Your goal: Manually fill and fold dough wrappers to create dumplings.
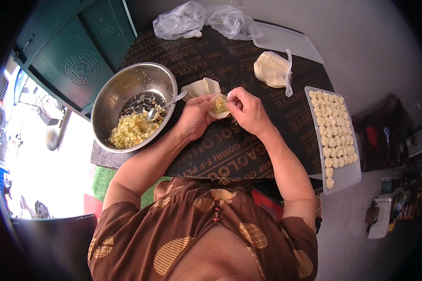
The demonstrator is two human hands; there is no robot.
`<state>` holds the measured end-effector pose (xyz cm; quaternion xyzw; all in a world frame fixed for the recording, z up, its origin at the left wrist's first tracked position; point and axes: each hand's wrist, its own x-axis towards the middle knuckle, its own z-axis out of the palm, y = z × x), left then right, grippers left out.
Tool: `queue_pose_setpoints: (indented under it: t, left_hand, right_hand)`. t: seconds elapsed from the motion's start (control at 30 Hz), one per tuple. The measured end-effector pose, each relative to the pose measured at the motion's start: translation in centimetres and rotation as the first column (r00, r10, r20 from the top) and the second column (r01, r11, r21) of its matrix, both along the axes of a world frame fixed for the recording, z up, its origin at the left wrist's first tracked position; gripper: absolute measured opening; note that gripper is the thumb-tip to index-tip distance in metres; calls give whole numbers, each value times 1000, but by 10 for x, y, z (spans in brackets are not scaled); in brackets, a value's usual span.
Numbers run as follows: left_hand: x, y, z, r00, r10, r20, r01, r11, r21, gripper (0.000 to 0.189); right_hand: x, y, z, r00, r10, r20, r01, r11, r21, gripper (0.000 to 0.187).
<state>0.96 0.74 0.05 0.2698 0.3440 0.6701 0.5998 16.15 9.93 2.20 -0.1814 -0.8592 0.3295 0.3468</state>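
Note:
A round dough wrapper (pixel 218 114) with chopped vegetable filling (pixel 220 105) on it is cradled by my left hand (pixel 196 116). The fingers of my right hand (pixel 247 109) pinch the wrapper's right side. Just behind my left hand lies a fanned stack of wrappers (pixel 200 87). To the left stands a steel bowl (pixel 102 105), partly filled with a chopped vegetable mixture (pixel 135 130). A metal spoon (pixel 176 99) leans in it, its handle over the right rim.
At the right edge, a plastic tray (pixel 344 181) holds rows of folded dumplings (pixel 334 130). A bagged stack of wrappers (pixel 272 69) lies farther back. Crumpled clear plastic bags (pixel 179 21) and a translucent tray or lid (pixel 285 38) sit at the far edge of the dark printed board table (pixel 211 158).

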Motion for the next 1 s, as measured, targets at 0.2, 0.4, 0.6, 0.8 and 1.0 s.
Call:
queue_pose_setpoints:
  t: [0.2,0.4,0.6,0.8,1.0]
  left_hand:
    - [0,3,-8,999,-4,-38,5,1000,15,27]
    - [3,3,-10,999,-3,-46,3,1000,14,25]
    - [1,-2,3,996,-25,82,23,999,25,26]
    - [-1,-2,3,999,-3,50,2,1000,27,28]
    - [-1,0,-1,1000,-16,-3,16,1000,25,28]
  right_hand:
    - [-2,-7,6,986,-5,167,-13,994,106,29]
    - [-7,-5,-8,999,3,33,-11,970,241,30]
    - [-2,-3,-1,998,46,35,-48,998,46,18]
    - [1,11,-5,1000,-13,-26,15,995,94,7]
    - [1,11,-8,999,4,46,-13,981,192,7]
